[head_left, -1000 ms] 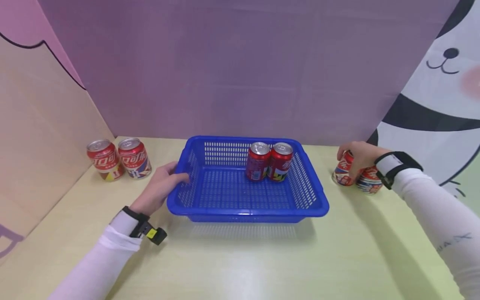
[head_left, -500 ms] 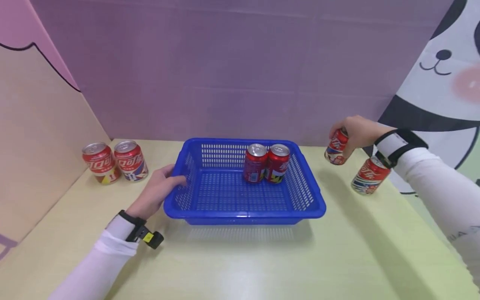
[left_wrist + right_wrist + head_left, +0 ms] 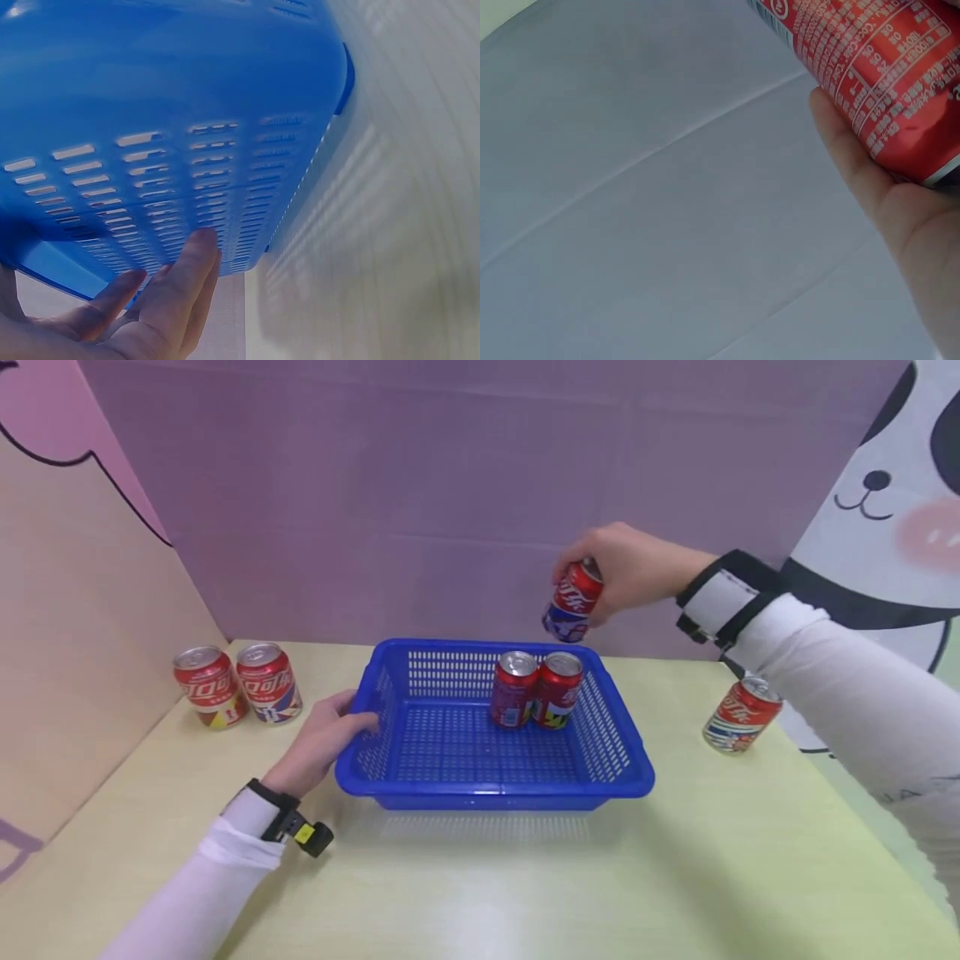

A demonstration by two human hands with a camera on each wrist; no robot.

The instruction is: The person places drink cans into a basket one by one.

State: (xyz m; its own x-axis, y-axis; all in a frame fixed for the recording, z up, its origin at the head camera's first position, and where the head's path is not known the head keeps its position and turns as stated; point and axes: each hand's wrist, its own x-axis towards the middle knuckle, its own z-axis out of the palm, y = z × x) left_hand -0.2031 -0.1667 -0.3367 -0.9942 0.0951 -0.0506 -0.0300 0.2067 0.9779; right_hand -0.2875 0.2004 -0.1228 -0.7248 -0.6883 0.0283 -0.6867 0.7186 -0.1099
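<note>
A red soda can (image 3: 574,600), slightly tilted, is raised above the basket's back right rim. My right hand (image 3: 637,564) grips it near the top, fingers on one side and thumb on the other. The right wrist view shows the can's printed side (image 3: 889,75) against the hand. With my left hand (image 3: 317,745) I hold the left rim of the blue plastic basket (image 3: 480,790), thumb over the inside. On the outside, the fingers (image 3: 169,304) lie along the slotted wall in the left wrist view. Inside the basket, two cans (image 3: 514,692) stand side by side towards the back right.
Two more red cans (image 3: 268,685) stand together on the table (image 3: 480,885) left of the basket. Another can (image 3: 741,717) stands at the right, by my right sleeve. A purple backdrop (image 3: 360,510) rises right behind the table.
My right hand has lifted one can from beside its neighbour on the right and carried it left and up to the basket's back. My left hand has kept its hold on the rim.
</note>
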